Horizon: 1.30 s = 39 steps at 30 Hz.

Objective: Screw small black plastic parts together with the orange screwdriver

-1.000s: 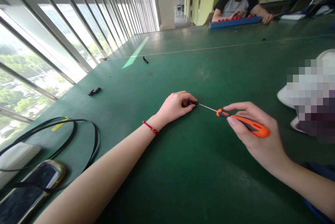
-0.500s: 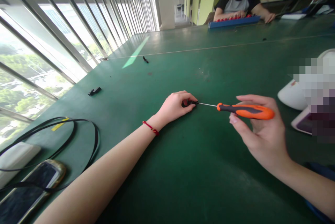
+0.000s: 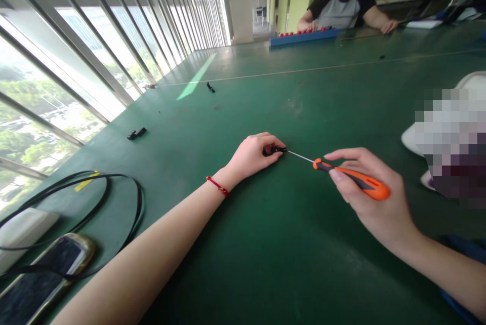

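Resting on the green table (image 3: 243,244), my left hand (image 3: 258,154) pinches a small black part (image 3: 280,150) between thumb and fingers. The tip of an orange and black screwdriver (image 3: 364,182) meets the right end of that part. My right hand (image 3: 374,188) holds the screwdriver's handle, thumb below and fingers above. The handle slopes down to the right. Much of the black part is hidden by my left fingers.
Two small black parts (image 3: 136,133) (image 3: 210,87) lie farther left. A phone (image 3: 41,279), a white object (image 3: 26,231) and a looped black cable (image 3: 140,203) sit lower left. Across the table, a person (image 3: 337,11) is behind a blue rack (image 3: 304,38).
The screwdriver's handle has tilted downward and my right fingers have closed in on it. Across the table, the blue rack has shifted left. My left hand has hardly moved.
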{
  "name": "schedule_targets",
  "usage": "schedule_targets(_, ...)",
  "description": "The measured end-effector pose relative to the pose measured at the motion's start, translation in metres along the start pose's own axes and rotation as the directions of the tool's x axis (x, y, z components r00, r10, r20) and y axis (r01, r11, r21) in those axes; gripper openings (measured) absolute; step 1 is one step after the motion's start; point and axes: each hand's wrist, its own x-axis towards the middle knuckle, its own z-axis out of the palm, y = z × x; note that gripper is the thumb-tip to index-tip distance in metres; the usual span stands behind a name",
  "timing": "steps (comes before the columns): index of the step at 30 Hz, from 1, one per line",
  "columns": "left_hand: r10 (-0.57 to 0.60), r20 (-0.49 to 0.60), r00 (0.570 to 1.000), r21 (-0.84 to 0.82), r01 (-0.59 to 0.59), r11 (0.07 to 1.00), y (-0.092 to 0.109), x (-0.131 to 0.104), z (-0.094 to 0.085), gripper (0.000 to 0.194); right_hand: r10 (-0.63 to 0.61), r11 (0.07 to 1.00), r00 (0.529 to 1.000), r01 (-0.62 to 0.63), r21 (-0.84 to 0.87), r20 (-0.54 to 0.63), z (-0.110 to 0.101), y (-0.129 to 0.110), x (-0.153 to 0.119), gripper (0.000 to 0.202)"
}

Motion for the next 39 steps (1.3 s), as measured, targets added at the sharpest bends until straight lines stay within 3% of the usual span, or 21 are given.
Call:
schedule_targets(5, -0.001, -0.001, 1.000, -0.002, 0.001, 1.000, -0.0003, -0.0001, 0.0001, 0.018, -0.120, 0.992, 0.977, 0.124, 0.011, -0.174, -0.0002, 0.0007, 0.0009, 0.034)
schedule_targets(10, 0.000, 0.009, 1.000, -0.003, 0.001, 1.000, 0.0004, -0.0001, -0.0007, 0.019, 0.017, 1.000, 1.000, -0.017, 0.007, 0.020, -0.0017, -0.0016, -0.0009, 0.019)
schedule_targets(16, -0.011, 0.012, 1.000, 0.003, 0.011, 1.000, 0.0012, 0.0001, -0.0011, 0.018, -0.069, 0.993, 0.986, 0.082, 0.085, -0.149, -0.0004, 0.0003, 0.0001, 0.038)
schedule_targets(20, -0.002, 0.013, 1.000, 0.004, 0.002, 1.000, 0.0014, 0.0002, -0.0013, 0.018, 0.003, 1.000, 0.999, -0.004, 0.030, 0.034, -0.0009, -0.0013, 0.0003, 0.023)
schedule_targets(21, -0.002, 0.013, 1.000, 0.005, 0.002, 1.000, 0.0015, 0.0002, -0.0013, 0.018, 0.002, 1.000, 0.999, -0.002, 0.020, 0.035, -0.0011, -0.0015, 0.0000, 0.021)
schedule_targets(25, -0.006, 0.017, 1.000, 0.006, 0.006, 1.000, 0.0014, 0.0001, -0.0013, 0.018, -0.099, 0.995, 0.985, 0.103, 0.019, -0.141, -0.0007, -0.0009, -0.0009, 0.035)
schedule_targets(30, -0.006, 0.017, 1.000, 0.004, 0.006, 1.000, 0.0009, 0.0002, -0.0010, 0.019, 0.010, 1.000, 0.999, -0.010, -0.002, 0.052, -0.0002, -0.0023, -0.0012, 0.018)
schedule_targets(35, -0.007, 0.013, 1.000, 0.003, 0.007, 1.000, 0.0008, 0.0004, -0.0009, 0.019, -0.096, 0.995, 0.985, 0.095, -0.011, -0.147, 0.0000, -0.0001, 0.0006, 0.035)
schedule_targets(39, -0.009, 0.015, 1.000, 0.000, 0.009, 1.000, 0.0012, 0.0003, -0.0011, 0.019, -0.002, 0.999, 1.000, 0.003, -0.035, 0.027, 0.0000, -0.0018, 0.0002, 0.024)
